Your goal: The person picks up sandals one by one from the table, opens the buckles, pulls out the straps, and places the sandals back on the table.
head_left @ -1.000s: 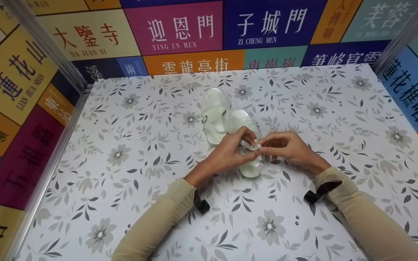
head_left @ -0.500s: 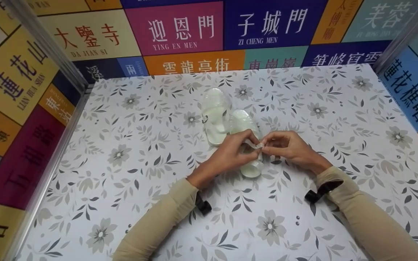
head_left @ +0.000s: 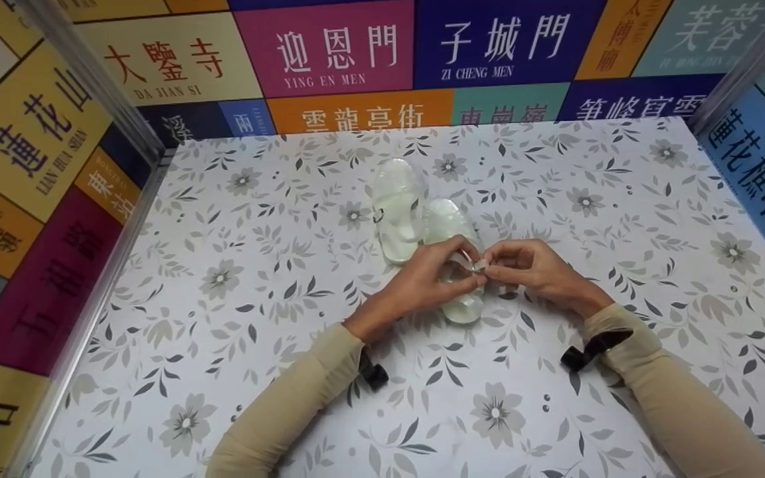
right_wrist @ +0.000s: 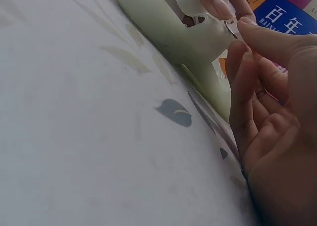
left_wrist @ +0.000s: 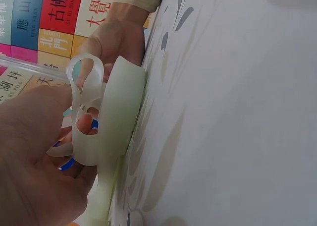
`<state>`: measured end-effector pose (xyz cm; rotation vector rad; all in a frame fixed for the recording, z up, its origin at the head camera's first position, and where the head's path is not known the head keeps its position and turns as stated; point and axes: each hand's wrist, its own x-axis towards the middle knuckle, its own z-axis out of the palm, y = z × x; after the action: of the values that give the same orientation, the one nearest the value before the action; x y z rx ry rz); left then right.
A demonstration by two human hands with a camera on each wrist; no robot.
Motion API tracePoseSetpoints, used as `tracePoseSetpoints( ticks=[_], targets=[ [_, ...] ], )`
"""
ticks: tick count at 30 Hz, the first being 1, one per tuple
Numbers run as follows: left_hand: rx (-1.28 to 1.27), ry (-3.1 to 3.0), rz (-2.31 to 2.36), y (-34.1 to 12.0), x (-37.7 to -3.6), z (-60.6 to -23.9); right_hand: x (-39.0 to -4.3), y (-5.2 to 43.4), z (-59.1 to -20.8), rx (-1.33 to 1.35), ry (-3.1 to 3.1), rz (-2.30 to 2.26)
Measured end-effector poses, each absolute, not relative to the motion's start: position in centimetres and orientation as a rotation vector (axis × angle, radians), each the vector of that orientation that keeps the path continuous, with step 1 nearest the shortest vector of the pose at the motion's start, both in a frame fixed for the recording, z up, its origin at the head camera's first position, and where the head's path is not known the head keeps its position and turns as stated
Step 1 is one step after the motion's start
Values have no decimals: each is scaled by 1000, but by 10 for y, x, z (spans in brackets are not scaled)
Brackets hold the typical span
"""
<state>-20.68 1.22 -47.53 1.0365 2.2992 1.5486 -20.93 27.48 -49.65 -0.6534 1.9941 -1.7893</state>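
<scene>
Two pale green, translucent sandals lie on the table. The nearer sandal [head_left: 445, 216] sits under both hands, and the other sandal [head_left: 397, 192] lies beside it, farther back and to the left. My left hand [head_left: 422, 275] reaches over the nearer sandal and holds its ankle strap [head_left: 465, 261] between thumb and fingers. From the right side, my right hand [head_left: 535, 272] pinches the strap's end at a small metal buckle [right_wrist: 231, 28]. Fingertips of the two hands almost meet there. In the left wrist view the sandal's heel [left_wrist: 121, 107] stands upright on the tabletop. Fingers partly hide the buckle.
The tabletop [head_left: 289, 372] has a white covering with grey flowers and leaves. Panels with coloured sign blocks [head_left: 329, 53] enclose its back, left and right sides. A black wrist camera [head_left: 374, 375] is strapped to the left wrist, another wrist camera [head_left: 575, 358] to the right.
Both hands have shifted slightly at the strap, and the buckle is turned and more covered by fingers than before. The head view has moved a little. The farther sandal stays in place.
</scene>
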Motion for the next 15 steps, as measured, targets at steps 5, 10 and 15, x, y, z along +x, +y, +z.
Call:
tracePoseSetpoints(
  ticks=[5,10,15],
  targets=[
    [1061,2307,1560,12,-207,-477,-209,275,-497,-683,1965,-1822],
    [1018,2332,1565,11,-207,-478,-208,274,-496,-698,1965,-1835],
    [984,2335,1547,9,-208,-479,-207,273,-495,-691,2008,-1801]
  ],
)
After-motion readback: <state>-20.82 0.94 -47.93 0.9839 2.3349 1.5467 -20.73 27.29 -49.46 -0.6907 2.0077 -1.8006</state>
